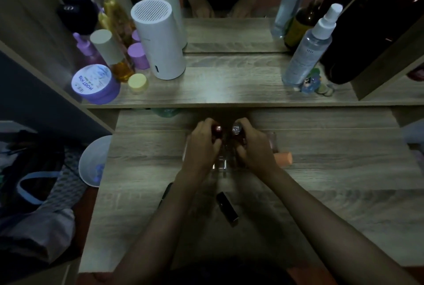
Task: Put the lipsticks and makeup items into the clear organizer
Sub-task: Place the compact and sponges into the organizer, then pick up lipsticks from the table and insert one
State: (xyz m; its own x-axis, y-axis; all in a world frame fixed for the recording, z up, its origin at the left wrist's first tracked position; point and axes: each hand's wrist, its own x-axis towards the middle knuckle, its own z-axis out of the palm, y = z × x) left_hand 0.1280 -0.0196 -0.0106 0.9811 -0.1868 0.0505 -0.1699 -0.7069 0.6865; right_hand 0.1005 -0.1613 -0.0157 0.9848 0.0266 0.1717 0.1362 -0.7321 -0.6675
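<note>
Dim shot. Mid-frame, the left hand grips a red lipstick standing upright, cap end up, and the right hand grips a silver-topped one the same way, both over the clear organizer. A black lipstick lies flat lower centre, long axis slanting toward lower right. An orange sponge sits right of the organizer. The worktop is grey woodgrain; the shelf above holds bottles and a white cylinder.

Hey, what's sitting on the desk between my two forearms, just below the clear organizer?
In the head view, a dark lipstick tube lies on its side on the bare wooden desk, between the forearms and just on your side of the clear organizer.
</note>
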